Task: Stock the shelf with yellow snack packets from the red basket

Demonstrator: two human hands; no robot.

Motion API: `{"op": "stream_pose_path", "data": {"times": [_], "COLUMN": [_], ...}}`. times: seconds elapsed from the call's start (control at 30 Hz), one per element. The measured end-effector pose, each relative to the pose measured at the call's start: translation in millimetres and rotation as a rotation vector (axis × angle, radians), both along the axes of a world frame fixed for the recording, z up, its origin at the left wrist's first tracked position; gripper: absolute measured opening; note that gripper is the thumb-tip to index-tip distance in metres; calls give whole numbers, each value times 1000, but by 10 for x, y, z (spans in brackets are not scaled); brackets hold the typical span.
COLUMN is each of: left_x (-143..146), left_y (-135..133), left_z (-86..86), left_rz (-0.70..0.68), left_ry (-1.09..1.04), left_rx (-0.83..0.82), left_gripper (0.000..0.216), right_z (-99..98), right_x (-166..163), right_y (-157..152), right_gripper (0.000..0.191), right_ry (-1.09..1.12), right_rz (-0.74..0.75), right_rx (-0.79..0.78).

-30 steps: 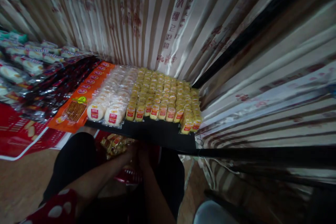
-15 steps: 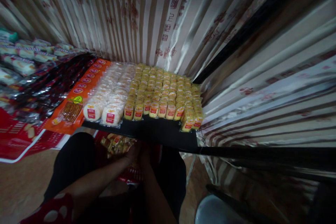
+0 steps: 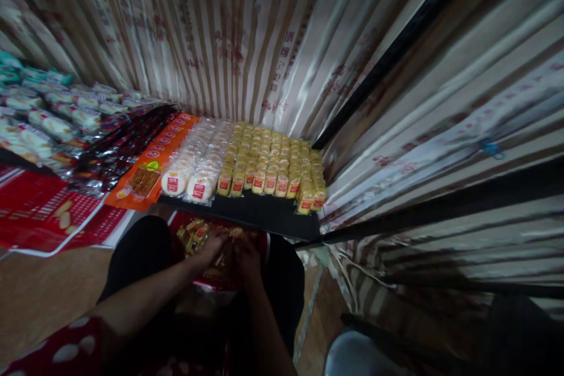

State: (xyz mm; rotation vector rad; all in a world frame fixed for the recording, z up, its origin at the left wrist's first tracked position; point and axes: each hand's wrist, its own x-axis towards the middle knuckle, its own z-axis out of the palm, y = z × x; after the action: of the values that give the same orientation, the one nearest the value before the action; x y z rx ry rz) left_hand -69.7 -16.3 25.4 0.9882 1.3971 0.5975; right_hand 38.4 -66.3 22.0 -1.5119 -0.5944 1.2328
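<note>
Taking the black shelf (image 3: 259, 208) as reference, you are seated in front of it, with a red box (image 3: 263, 242) between your knees, just below its front edge. That position appears chosen to bring the contents within short reach of both hands.

Inside the box, below the shelf, lie the loose gold-wrapped packets (image 3: 194, 236), heaped without order. Your left hand (image 3: 217, 243) is on or just over them, fingers bent; your right hand (image 3: 247, 254) is close beside it, also bent inward. Whether either hand grips a packet cannot be told: the light is poor and the fingers are partly hidden.

On the right part of the shelf, yellow packs (image 3: 273, 158) stand in close rows, the front ones with labels outward, presumably for neatness and easy reading. Left of these on the shelf are white round packs (image 3: 194, 158), then an orange bag (image 3: 152, 164) lying flat, its lower end overhanging the front edge. The striped curtain (image 3: 247, 41) hangs behind the shelf.
</note>
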Motion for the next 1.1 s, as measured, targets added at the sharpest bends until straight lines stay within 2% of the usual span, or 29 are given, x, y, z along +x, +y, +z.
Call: {"op": "stream_pose_path", "data": {"times": [0.27,0.5,0.63,0.73,0.83,0.97,1.1], "left_x": [-14,9,114,259,438,721,1049], "left_y": [-131,-144,-108,-48,35,170,303], "left_z": [316,600,751,855,968,1086,1164], "left_rz": [-27,-64,-102,-154,-238,-284,-303], "left_ry": [-299,-307,-299,-278,-240,-114,42], "left_rx": [-72,-47,40,121,230,418,616], "left_gripper": [38,34,32,31,27,19,20], "right_z": [291,599,683,695,698,723,760], "right_x": [68,188,263,339,430,542,637], "right_y": [-239,-354,-345,-318,-304,-291,-233], "right_gripper": [17,16,16,17,20,30,39], "right_ry": [122,180,144,-26,-370,-819,-991], "right_rz": [53,127,74,7,-107,-286,-341], "right_rx": [11,82,106,172,255,264,330]}}
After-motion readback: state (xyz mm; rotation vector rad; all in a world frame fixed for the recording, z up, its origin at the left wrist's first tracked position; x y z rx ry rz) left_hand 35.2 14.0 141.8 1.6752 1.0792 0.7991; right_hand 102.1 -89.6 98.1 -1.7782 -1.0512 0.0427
